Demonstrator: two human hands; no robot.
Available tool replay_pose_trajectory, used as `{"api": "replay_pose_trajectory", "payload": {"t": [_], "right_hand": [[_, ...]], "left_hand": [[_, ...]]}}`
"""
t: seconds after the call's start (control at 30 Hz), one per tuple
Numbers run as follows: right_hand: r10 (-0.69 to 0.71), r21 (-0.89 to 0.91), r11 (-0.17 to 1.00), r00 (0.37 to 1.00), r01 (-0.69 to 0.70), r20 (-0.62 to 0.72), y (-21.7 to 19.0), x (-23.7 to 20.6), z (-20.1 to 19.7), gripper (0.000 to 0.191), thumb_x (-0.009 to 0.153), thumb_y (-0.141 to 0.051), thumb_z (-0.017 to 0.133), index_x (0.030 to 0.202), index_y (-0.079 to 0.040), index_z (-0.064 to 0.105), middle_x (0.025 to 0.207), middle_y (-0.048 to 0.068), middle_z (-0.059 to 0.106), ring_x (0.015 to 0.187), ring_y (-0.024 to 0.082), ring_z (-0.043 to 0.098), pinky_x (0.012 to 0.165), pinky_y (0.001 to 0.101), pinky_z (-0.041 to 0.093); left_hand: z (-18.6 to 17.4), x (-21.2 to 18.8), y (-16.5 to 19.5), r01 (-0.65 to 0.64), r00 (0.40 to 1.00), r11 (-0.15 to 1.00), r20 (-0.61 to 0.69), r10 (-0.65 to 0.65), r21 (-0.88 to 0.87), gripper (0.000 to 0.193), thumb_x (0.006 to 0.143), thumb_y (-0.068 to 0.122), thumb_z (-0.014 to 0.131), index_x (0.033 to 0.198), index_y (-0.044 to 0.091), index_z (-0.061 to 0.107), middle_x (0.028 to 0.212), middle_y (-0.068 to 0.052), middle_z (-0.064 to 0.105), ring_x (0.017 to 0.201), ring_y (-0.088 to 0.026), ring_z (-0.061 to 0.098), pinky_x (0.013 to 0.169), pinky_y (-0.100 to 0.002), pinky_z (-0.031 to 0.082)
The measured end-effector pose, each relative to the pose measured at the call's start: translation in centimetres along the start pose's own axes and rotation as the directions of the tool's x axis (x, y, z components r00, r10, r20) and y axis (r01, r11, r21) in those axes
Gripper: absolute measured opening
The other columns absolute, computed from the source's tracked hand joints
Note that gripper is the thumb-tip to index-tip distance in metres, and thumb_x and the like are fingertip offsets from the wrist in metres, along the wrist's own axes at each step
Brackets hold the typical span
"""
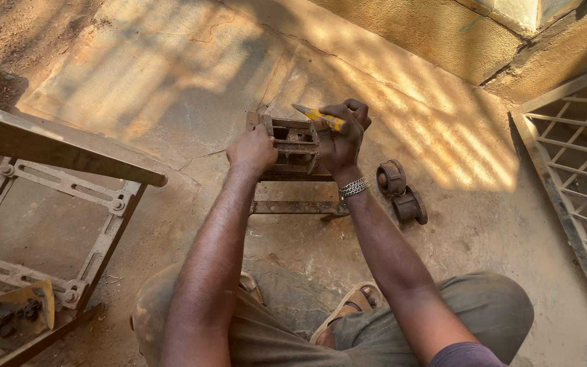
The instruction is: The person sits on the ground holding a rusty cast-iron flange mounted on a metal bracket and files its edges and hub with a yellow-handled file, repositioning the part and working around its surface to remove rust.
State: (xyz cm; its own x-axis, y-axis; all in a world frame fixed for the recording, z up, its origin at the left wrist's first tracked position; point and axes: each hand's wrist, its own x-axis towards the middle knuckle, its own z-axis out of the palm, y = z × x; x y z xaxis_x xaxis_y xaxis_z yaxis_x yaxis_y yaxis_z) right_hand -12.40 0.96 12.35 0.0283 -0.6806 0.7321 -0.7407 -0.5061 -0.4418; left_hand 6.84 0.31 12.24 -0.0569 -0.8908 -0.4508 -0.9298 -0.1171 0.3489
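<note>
Left hand: the left hand is closed over the left end of a rusty metal frame, fingers curled down onto its top edge.
Right hand: the right hand presses against the right end of the same frame and, in a closed grip, holds a yellow-handled tool; the tool's pale tip points left and away, above the frame's far right corner.
Metal frame: a small, boxy, open piece of brown metal, standing on the concrete floor straight ahead of the person, between the two hands.
Flat bar: a long metal bar lies on the floor just near of the frame, running left to right.
Round parts: two rusty wheel-like parts lie side by side on the floor, just right of the right wrist.
Wrist: a metal chain bracelet sits on the right wrist.
Left side: a larger bolted metal stand with a dark plank across its top occupies the left, well apart from the hands.
Right side: a metal grille lies along the right edge.
Person: seated low, knees apart, a sandal showing between the legs.
</note>
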Motion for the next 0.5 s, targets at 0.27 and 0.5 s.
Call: {"api": "replay_pose_trajectory", "payload": {"t": [0.27,0.5], "right_hand": [[0.004,-0.046,0.999,0.996,0.000,0.089,-1.3,0.2,-0.7,0.031,0.100,-0.046,0.067,0.094,-0.016,0.074,0.086,0.000,0.068,0.109,0.024,0.054,0.099,0.0388,0.032],[0.016,-0.007,1.000,0.996,-0.016,0.086,-1.1,0.4,-0.4,0.024,0.098,-0.040,0.068,0.098,-0.016,0.072,0.088,-0.001,0.071,0.111,0.024,0.053,0.096,0.0375,0.032]], "left_hand": [[0.3,-0.4,-0.8,-0.036,0.998,0.999,-0.050,0.037,0.010,0.044,0.111,0.041,0.046,0.136,0.005,0.051,0.114,-0.019,0.070,0.107,-0.034,0.068,0.090,-0.052,0.057],[0.1,-0.9,-0.5,0.027,1.000,0.997,0.000,-0.027,-0.075,0.050,0.107,0.035,0.047,0.147,0.007,0.036,0.103,-0.015,0.069,0.096,-0.028,0.072,0.084,-0.048,0.061]]}}
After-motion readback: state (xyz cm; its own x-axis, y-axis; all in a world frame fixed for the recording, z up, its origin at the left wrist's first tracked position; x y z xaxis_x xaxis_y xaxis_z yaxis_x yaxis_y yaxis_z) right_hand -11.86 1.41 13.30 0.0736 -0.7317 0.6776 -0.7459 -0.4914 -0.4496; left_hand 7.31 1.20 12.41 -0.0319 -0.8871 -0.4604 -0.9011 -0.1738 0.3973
